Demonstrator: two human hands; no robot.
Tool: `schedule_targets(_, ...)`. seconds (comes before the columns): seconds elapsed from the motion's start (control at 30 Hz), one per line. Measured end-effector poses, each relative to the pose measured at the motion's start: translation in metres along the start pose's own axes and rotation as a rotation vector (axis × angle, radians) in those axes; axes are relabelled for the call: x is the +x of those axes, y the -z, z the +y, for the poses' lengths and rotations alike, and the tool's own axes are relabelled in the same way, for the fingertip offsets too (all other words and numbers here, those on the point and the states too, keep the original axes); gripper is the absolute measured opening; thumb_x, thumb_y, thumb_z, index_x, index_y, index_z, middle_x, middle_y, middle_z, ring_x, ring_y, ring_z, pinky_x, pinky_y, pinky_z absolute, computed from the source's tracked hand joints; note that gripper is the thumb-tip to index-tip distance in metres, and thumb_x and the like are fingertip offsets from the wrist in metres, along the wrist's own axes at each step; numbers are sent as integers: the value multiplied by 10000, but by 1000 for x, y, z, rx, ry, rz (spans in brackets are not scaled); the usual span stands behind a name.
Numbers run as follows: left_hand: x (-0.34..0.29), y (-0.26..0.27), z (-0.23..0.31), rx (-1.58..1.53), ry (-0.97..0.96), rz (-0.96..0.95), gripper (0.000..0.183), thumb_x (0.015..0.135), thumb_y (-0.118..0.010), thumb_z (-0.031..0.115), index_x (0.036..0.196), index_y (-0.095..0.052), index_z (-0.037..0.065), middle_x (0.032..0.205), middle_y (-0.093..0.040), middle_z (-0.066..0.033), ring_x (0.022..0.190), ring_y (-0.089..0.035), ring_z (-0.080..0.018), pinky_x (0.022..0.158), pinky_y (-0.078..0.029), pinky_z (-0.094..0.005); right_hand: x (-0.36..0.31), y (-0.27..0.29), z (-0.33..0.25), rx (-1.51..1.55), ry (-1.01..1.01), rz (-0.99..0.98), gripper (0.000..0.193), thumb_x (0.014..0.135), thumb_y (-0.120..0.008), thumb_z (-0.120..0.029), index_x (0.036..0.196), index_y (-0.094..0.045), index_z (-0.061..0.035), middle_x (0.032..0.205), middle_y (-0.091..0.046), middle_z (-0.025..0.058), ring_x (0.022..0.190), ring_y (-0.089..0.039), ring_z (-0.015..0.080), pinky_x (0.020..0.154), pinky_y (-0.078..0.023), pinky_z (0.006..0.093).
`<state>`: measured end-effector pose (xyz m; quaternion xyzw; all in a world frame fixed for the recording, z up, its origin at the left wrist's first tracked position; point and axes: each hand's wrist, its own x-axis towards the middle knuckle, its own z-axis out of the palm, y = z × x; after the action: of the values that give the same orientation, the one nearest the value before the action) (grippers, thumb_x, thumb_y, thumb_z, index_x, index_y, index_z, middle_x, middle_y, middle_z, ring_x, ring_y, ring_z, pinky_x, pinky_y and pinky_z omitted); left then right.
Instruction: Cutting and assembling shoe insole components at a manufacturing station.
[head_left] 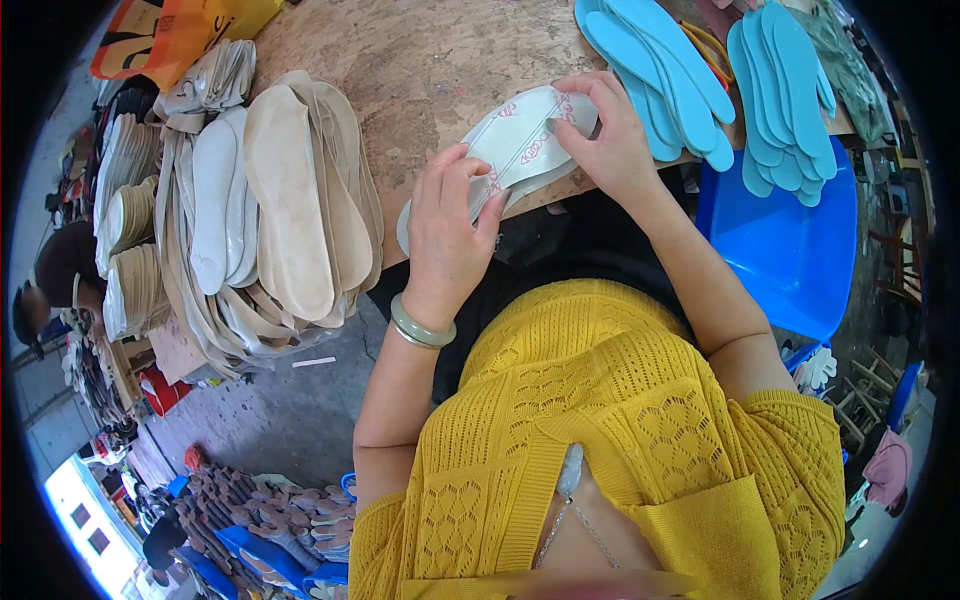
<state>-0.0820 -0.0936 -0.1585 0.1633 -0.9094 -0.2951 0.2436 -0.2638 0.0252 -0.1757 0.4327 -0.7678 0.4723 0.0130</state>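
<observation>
While the worn wooden worktop [420, 55] carried the stock, the work in hand was located over its near edge, between the two forearms. A blue bin [785, 280] stood beside the right forearm. A large stack of beige insoles [290, 205] occupied the left side, and light blue insoles [665, 70] lay in overlapping groups at the far right.

The workpiece, a white insole [522, 138] with red markings on its upper face, was positioned slantwise ahead of the torso, its far end toward the upper right. A pale under-layer [545, 184] projected along its lower edge; whether the two were bonded could not be determined.

The step in hand was judged to be two-handed alignment of the upper piece on the layer beneath. The next move appeared to call for matched edges and light, even pressure, with both ends supported to prevent slippage.

The left forearm pointed up and slightly rightward from a bent elbow; the right forearm slanted inward from an elbow set out to the side. The left hand [447, 225] held the near end, its grip closed with fingers arched over one edge and thumb opposed. The right hand [612, 140] grasped the far end, index finger at the rim and thumb laid across the marked face. A pale green bangle [422, 331] encircled the left wrist.
</observation>
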Motion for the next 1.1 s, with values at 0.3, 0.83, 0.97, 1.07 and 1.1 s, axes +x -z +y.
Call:
schedule_targets(0.3, 1, 2, 2, 42, -62, -10, 377, 758, -698, 66, 1118, -588, 53, 1156, -539, -160, 1046, -533, -352, 887, -448, -419, -1, 0, 0, -46, 17, -22, 296, 741, -684, -97, 1021, -612, -32, 1037, -561, 123, 1016, -541, 316, 899, -435, 377)
schedule_targets(0.83, 1, 0, 0, 207, -154, -4, 305, 811, -662, 100, 1115, -659, 71, 1168, -559, -139, 1100, -506, -340, 946, -417, -413, -4, -4, 0, -183, 61, -30, 296, 754, -697, -84, 1034, -619, -30, 1093, -535, 128, 1045, -521, 316, 918, -424, 383)
schedule_targets(0.97, -2, -3, 0, 185, -138, 4, 305, 809, -659, 96, 1113, -661, 69, 1163, -569, -141, 1101, -493, -342, 951, -407, -419, -4, -4, -2, -140, 57, -18, 286, 756, -699, -79, 1024, -608, -43, 1097, -527, 124, 1047, -517, 317, 919, -422, 385)
schedule_targets(1.07, -2, -4, 1, 181, -128, 12, 303, 807, -659, 93, 1109, -662, 69, 1156, -575, -141, 1081, -505, -339, 938, -416, -414, -5, -4, -2, -149, 54, -4, 280, 753, -703, -76, 1013, -600, -54, 1090, -525, 122, 1047, -515, 316, 921, -420, 383)
schedule_targets(1.1, -2, -4, 1, 173, -125, 14, 301, 806, -659, 92, 1106, -662, 69, 1151, -578, -140, 1070, -511, -337, 931, -421, -410, -5, -4, -1, -167, 59, 0, 284, 752, -706, -77, 1015, -600, -54, 1093, -524, 120, 1048, -514, 315, 922, -419, 383)
